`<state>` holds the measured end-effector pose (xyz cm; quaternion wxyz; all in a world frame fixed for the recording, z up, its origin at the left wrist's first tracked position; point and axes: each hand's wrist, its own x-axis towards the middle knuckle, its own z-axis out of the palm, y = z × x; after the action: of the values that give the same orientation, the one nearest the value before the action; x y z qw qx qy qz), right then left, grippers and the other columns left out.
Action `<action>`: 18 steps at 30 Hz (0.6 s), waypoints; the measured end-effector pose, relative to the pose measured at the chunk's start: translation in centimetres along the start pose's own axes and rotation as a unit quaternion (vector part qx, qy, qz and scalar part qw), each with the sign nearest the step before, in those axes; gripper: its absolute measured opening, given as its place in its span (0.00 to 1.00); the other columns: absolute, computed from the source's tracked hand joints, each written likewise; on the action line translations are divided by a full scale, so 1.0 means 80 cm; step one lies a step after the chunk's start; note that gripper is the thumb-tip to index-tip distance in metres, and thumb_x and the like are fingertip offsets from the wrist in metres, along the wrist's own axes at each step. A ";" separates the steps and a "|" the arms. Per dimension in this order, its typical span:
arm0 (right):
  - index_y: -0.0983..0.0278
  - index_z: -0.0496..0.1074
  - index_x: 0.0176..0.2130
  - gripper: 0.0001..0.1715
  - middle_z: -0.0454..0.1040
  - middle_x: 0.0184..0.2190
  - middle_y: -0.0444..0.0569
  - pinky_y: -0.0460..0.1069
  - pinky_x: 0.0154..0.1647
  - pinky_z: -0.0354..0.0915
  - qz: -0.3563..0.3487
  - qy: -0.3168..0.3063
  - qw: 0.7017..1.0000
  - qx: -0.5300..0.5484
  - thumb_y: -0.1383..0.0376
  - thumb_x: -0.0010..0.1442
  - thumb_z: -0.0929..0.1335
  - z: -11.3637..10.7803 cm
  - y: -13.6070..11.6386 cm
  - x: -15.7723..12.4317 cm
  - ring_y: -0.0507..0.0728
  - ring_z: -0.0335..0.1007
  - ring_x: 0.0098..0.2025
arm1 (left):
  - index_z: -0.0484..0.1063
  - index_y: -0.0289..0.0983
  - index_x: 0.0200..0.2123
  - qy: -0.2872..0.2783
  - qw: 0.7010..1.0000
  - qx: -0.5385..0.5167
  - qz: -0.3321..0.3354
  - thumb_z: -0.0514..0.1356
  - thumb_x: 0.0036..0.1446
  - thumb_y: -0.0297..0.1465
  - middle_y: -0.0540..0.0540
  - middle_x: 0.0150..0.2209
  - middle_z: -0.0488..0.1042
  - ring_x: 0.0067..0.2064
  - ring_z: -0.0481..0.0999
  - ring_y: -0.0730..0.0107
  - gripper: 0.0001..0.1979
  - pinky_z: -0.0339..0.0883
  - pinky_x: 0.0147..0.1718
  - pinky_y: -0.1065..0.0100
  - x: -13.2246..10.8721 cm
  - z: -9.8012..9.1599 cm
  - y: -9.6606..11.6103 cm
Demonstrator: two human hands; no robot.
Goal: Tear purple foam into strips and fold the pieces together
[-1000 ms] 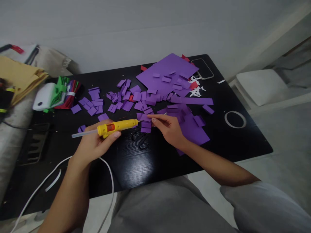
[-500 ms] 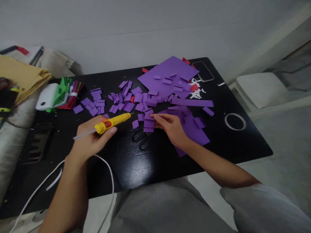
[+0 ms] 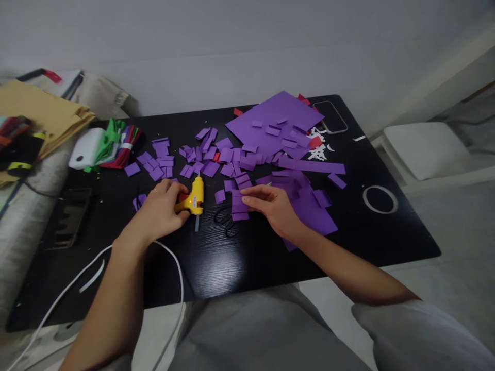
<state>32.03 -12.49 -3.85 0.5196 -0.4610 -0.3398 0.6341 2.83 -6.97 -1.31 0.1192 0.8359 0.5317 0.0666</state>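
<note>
Glue gun [image 3: 197, 194] partly hidden by left hand [image 3: 162, 208]; cord [image 3: 182, 291] cut off.

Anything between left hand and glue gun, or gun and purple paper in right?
Nothing visible between the left hand and the yellow glue gun; they touch. Between gun and purple paper in the right hand: a loose purple square, with black scissor handles nearer the person.

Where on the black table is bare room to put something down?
There is bare room along the near edge of the black table, between the white cord and right forearm; also on the right, between the nearer purple sheet and the pale ring. The middle is crowded: purple pieces lie beyond the glue gun and the right hand.
</note>
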 end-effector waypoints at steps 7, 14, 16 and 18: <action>0.60 0.74 0.31 0.20 0.78 0.29 0.40 0.50 0.40 0.75 -0.031 -0.009 0.998 -0.049 0.60 0.45 0.83 0.007 0.003 -0.007 0.52 0.75 0.33 | 0.76 0.39 0.38 0.058 0.952 -0.300 0.014 0.59 0.67 0.38 0.48 0.33 0.76 0.35 0.75 0.65 0.10 0.67 0.37 0.65 -0.009 0.004 0.083; 0.59 0.73 0.37 0.27 0.78 0.28 0.40 0.51 0.38 0.76 0.011 -0.021 0.998 -0.065 0.57 0.43 0.84 0.011 0.007 -0.012 0.54 0.78 0.31 | 0.68 0.38 0.29 -0.016 0.890 -0.456 -0.023 0.63 0.65 0.42 0.55 0.24 0.62 0.26 0.61 0.74 0.17 0.55 0.26 0.70 -0.007 0.034 0.111; 0.60 0.74 0.39 0.27 0.79 0.28 0.40 0.52 0.39 0.78 0.031 -0.037 0.997 -0.060 0.57 0.44 0.84 0.011 0.006 -0.011 0.54 0.78 0.31 | 0.68 0.38 0.29 -0.015 0.883 -0.469 -0.030 0.63 0.65 0.43 0.54 0.25 0.63 0.26 0.61 0.74 0.17 0.56 0.27 0.70 -0.007 0.036 0.108; 0.60 0.75 0.40 0.27 0.81 0.29 0.41 0.52 0.40 0.79 0.044 -0.047 0.996 -0.059 0.57 0.43 0.84 0.011 0.005 -0.010 0.54 0.79 0.31 | 0.68 0.38 0.29 -0.014 0.879 -0.475 -0.035 0.64 0.65 0.43 0.54 0.25 0.65 0.27 0.62 0.74 0.17 0.57 0.27 0.70 -0.007 0.036 0.105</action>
<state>31.12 -13.32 -3.74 0.4464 -0.4749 -0.3797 0.6565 10.66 -11.26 -1.82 0.5116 0.6607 0.4633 0.2952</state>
